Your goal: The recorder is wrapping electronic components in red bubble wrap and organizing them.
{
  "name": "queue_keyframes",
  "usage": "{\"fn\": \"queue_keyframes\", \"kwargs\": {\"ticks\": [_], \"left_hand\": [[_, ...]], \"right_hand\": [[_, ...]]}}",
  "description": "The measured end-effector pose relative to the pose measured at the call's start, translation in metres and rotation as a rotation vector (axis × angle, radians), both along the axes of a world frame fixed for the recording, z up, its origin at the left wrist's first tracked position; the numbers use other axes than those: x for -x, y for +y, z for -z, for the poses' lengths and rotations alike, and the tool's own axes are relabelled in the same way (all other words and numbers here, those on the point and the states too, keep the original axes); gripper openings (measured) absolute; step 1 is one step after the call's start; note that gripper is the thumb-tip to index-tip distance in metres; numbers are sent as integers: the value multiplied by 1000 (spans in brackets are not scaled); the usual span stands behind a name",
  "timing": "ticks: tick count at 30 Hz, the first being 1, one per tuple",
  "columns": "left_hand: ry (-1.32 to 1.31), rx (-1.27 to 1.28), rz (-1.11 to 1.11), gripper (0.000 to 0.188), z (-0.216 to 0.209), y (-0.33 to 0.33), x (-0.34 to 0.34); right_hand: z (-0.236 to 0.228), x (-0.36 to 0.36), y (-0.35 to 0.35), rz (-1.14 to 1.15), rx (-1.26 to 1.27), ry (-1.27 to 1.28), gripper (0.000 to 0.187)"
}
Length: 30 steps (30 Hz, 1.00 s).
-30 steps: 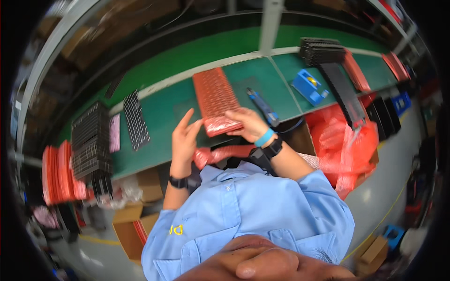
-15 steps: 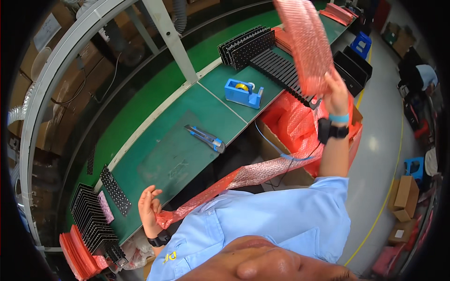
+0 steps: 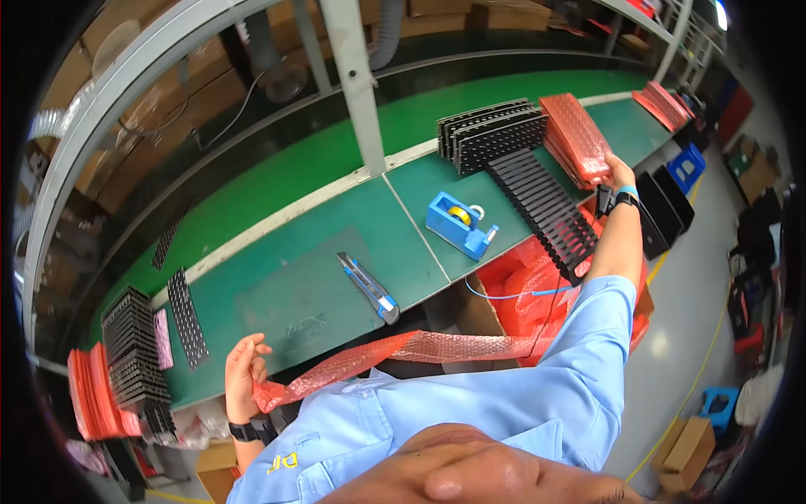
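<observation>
A long strip of red bubble wrap (image 3: 403, 349) stretches across the front of my body. Its left end is gripped at the palm of my left hand (image 3: 245, 376), whose fingers are curled in front of the green bench. My right hand (image 3: 620, 171) reaches far right and is closed on the near end of a flat red bubble-wrap pack (image 3: 575, 126). That pack lies on top of other red packs, beside the upright black perforated panels (image 3: 491, 134). What is inside the pack cannot be made out.
On the green bench (image 3: 285, 277) lie a blue utility knife (image 3: 369, 288) and a blue tape dispenser (image 3: 460, 225). A black slotted rack (image 3: 541, 210) sits near the right hand. At the left stand racked black panels (image 3: 138, 353), a loose perforated strip (image 3: 187, 319) and red packs (image 3: 92, 393).
My right hand has carried the red pack away and lowered it from the air onto the stack beside the black panels. My left hand keeps hold of the strip's end. The view has shifted.
</observation>
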State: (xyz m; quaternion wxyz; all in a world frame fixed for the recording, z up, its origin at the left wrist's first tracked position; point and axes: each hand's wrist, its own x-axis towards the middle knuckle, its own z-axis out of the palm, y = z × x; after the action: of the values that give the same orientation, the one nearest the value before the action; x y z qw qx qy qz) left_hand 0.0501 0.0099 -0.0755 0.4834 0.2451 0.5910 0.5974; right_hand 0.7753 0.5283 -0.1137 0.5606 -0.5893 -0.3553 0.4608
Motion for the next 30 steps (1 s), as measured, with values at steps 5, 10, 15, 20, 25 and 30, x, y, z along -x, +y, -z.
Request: {"fn": "queue_keyframes", "kwargs": {"ticks": [5,10,15,20,25,30], "left_hand": [[-104,-108,-27,25,-17,9,-7],[-411,-403,-120,26,-13,17,13],[-685,-827,136,31,-34,27,19],[-857,-912,397,45,-41,21,15],[-561,-835,32,98,-33,-15,14],[-319,-521,287,98,19,-41,-4]], "right_hand": [[41,-71,25,195,58,-665,37],[-37,57,-40,73,-528,-1399,41],[-99,315,-315,-1094,-729,-583,34],[-52,467,-414,-1130,-894,-643,57],[-21,513,-447,-1330,-396,-196,32],[-17,555,-463,-1633,36,242,26]]}}
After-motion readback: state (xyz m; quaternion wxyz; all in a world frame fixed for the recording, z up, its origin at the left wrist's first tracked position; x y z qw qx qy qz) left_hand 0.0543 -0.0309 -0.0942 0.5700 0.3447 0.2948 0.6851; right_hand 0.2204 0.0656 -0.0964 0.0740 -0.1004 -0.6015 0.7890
